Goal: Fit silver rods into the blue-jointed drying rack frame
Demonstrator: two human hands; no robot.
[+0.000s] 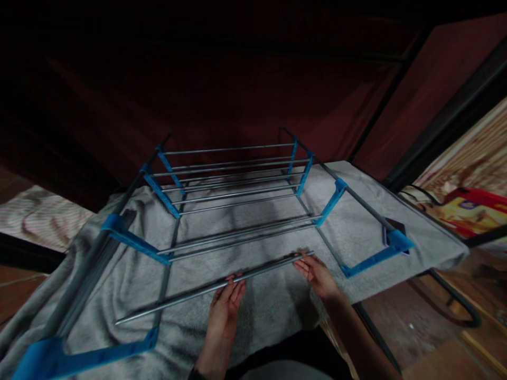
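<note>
Okay, left hand (226, 302) and right hand (315, 273) lightly pinch the metal tube (178, 298) at six o'clock, probably best held level, overhang toward eight o'clock clear of the blue bracket (106, 355).

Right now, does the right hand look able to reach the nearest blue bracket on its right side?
Probably yes: only grey blanket shows between the right hand and the blue bracket. However, its fingers are on the metal rod, so it may first need to let go.
</note>
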